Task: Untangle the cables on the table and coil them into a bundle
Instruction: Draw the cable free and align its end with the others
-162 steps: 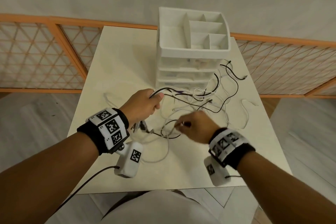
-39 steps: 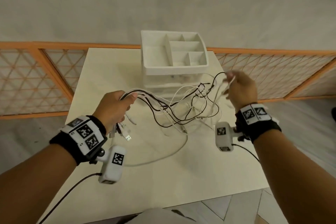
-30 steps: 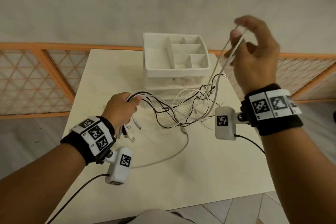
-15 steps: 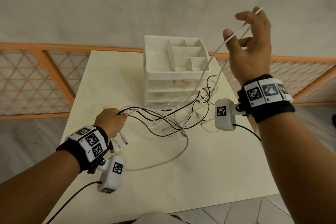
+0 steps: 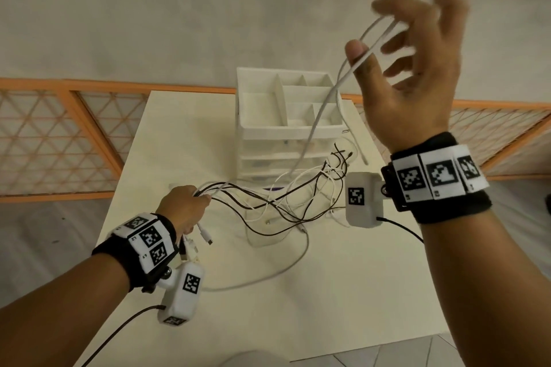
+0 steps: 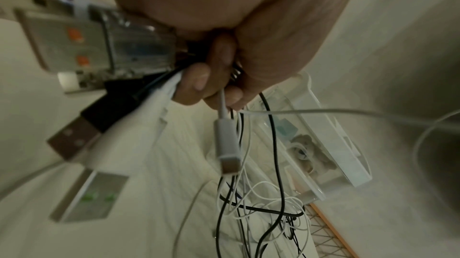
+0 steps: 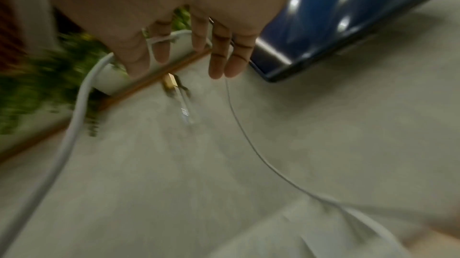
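A tangle of black and white cables point(image 5: 298, 197) lies on the cream table point(image 5: 328, 292) in front of the drawer unit. My left hand point(image 5: 190, 205) grips a bunch of cable ends low over the table's left side. In the left wrist view its fingers point(image 6: 211, 85) curl round the cords, with USB plugs point(image 6: 74, 138) and a white connector point(image 6: 227, 144) hanging below. My right hand point(image 5: 417, 48) is raised high at the right, fingers spread. A white cable point(image 5: 322, 104) runs up from the tangle, across its thumb and between its fingers point(image 7: 159, 49).
A white drawer organizer point(image 5: 286, 128) with an open compartment tray stands at the table's far middle, right behind the tangle. One loose white cable point(image 5: 283, 271) curves over the table's centre. An orange lattice railing point(image 5: 59, 134) runs behind and beside the table.
My right hand has risen up and to the right, drawing the white cable out of the tangle, and its fingers have spread. The left hand keeps its grip on the cable ends.
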The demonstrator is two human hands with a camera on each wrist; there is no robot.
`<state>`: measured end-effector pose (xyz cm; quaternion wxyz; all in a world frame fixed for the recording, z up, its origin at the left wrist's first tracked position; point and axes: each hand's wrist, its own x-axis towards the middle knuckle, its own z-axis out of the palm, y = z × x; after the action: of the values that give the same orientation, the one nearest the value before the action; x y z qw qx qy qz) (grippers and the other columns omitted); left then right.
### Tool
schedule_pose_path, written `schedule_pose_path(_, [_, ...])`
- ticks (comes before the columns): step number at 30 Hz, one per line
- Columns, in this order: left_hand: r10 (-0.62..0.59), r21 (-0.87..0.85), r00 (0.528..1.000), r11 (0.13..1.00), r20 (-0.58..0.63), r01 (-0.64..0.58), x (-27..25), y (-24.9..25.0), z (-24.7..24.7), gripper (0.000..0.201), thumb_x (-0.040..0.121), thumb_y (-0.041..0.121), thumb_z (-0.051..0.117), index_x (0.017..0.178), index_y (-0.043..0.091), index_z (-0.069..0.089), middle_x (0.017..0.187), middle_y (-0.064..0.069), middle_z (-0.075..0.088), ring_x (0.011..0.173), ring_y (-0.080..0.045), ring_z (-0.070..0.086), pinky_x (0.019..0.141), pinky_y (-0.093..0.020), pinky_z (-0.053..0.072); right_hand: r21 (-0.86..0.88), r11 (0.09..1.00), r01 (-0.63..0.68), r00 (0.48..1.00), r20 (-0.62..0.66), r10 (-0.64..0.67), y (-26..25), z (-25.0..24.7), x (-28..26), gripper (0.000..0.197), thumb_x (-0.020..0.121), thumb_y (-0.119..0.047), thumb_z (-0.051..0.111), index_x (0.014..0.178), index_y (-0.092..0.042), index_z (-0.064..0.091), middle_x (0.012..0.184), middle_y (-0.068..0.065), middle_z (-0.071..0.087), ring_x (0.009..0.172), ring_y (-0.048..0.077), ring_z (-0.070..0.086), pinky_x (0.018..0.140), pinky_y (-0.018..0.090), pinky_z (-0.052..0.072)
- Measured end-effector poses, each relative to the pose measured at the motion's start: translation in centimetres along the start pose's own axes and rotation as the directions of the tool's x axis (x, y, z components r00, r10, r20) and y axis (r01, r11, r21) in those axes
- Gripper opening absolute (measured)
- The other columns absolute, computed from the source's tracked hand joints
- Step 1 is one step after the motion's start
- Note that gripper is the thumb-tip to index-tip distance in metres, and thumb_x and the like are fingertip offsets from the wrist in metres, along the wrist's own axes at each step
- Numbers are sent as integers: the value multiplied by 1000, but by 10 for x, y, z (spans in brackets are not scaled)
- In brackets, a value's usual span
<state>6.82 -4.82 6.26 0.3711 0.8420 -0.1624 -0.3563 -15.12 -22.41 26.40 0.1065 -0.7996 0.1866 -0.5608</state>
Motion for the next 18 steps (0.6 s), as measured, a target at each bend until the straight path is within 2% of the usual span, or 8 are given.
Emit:
schedule_pose_path(2, [-11, -21, 1000, 1000, 5, 11, -1, 0, -1, 30, 95, 20, 58, 70, 8, 47, 69, -10, 43, 52, -20, 30, 49, -24, 25, -65, 971, -230, 968, 88, 235, 34, 9, -18, 32, 89, -38, 69, 115, -20, 64, 143, 8, 41, 108, 18, 61, 78, 26, 57])
schedule_pose_path(4, [-18, -45, 1000, 999, 8, 18, -2, 2, -3, 28, 92, 18, 61, 68, 8, 48, 67, -9, 41, 52, -20, 29, 50, -24, 25, -188, 862, -471, 860, 116, 496, 71, 13, -46, 30, 86, -33, 71, 113, -21, 64, 146, 7, 40, 114, 17, 60, 85, 24, 57])
schedule_pose_path(5, [-20, -48, 1000, 999, 9, 20, -3, 4, -5, 26, 90, 17, 61, 68, 8, 49, 66, -9, 40, 52, -20, 28, 50, -24, 24, -224, 812, -540, 815, 101, 570, 84, 13, -57, 29, 86, -29, 72, 112, -18, 64, 148, 6, 39, 111, 8, 60, 88, 27, 56])
schedule_pose_path(6, [-21, -46, 1000, 999, 7, 22, -3, 5, -7, 24, 89, 17, 61, 69, 8, 50, 65, -9, 39, 51, -19, 28, 50, -24, 24, -239, 787, -568, 796, 83, 600, 92, 12, -63, 29, 87, -26, 73, 112, -15, 64, 150, 5, 38, 99, -8, 58, 89, 29, 56])
schedule_pose_path(8, [-19, -52, 1000, 998, 4, 19, -4, 10, -10, 18, 88, 16, 60, 73, 7, 54, 64, -8, 40, 51, -19, 27, 49, -24, 24, -227, 804, -550, 815, 66, 576, 98, 12, -60, 28, 86, -23, 74, 111, -12, 64, 153, 4, 35, 82, -19, 56, 84, 23, 55])
schedule_pose_path(13, [1, -106, 999, 994, 39, 3, -9, 25, -6, 13, 89, 11, 58, 77, 8, 54, 60, -7, 43, 49, -19, 25, 44, -22, 21, -160, 871, -464, 884, -13, 468, 98, 12, -15, 33, 87, -23, 72, 117, -15, 60, 157, 4, 30, 86, -10, 61, 76, 5, 48])
schedule_pose_path(15, [14, -117, 999, 993, 47, -9, -12, 29, -5, 12, 88, 9, 57, 76, 7, 55, 60, -7, 47, 49, -19, 26, 44, -22, 22, -161, 823, -544, 838, -146, 526, 104, 9, -10, 41, 89, -27, 69, 127, -16, 57, 159, 6, 28, 110, 6, 62, 91, 5, 42])
schedule_pose_path(18, [22, -111, 999, 994, 47, -17, -14, 31, -8, 15, 89, 8, 56, 74, 6, 57, 64, -8, 54, 48, -19, 30, 43, -22, 24, -213, 646, -733, 680, -210, 703, 115, 6, -29, 60, 94, -29, 64, 146, -10, 42, 163, 8, 21, 148, 22, 30, 114, 24, 26])
